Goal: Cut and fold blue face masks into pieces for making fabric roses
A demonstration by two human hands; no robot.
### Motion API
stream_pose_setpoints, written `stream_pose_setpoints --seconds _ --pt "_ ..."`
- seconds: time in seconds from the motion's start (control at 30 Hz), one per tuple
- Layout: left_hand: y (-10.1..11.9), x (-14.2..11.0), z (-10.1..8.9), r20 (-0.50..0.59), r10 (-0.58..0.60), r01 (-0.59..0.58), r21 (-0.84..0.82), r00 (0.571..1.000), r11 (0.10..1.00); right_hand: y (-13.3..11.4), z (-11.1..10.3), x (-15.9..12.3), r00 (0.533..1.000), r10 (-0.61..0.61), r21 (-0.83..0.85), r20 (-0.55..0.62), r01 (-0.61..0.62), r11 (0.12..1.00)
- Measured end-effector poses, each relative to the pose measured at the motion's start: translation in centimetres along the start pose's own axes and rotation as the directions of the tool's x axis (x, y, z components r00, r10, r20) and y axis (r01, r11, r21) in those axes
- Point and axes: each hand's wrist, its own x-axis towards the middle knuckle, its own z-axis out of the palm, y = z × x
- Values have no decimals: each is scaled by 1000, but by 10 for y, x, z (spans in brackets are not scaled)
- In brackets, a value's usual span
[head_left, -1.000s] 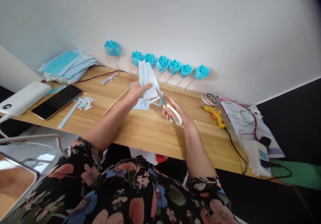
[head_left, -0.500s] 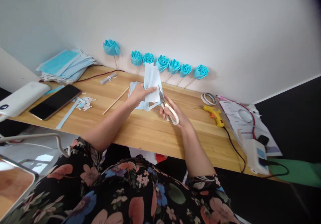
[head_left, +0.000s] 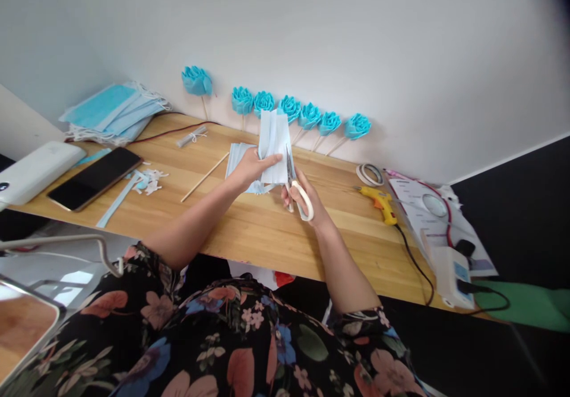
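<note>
Toward the back edge of the desk (head_left: 249,231), I remotely watch the left hand (head_left: 249,168) clamp pleated fabric (head_left: 274,136), the right hand (head_left: 317,203) grip scissors (head_left: 290,172): apparently trimming, calling next for steady tension.

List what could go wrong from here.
1. The left hand has its thumb near the blades of the scissors; a slip might nick it.
2. The light blue sheets are pinched upright, off the table, so they might shift and cut crooked.
3. The yellow glue gun's cord reaches the table's front edge; a passing sleeve could snag it.
</note>
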Motion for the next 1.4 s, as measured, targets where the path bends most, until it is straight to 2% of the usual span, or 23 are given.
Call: stream_pose_setpoints --seconds 0.23,0.47,1.4 --pt "2 -1 1 -17 -19 20 47 1000 999 -7 7 -1 999 18 9 -45 -18 1000" --pt "0 -1 1 -18 -14 14 49 1000 999 -2 8 1 994 36 17 -103 -34 999" --pt "3 -2 1 -1 -23 23 63 1000 998 10 7 2 995 -14 70 -99 21 997"
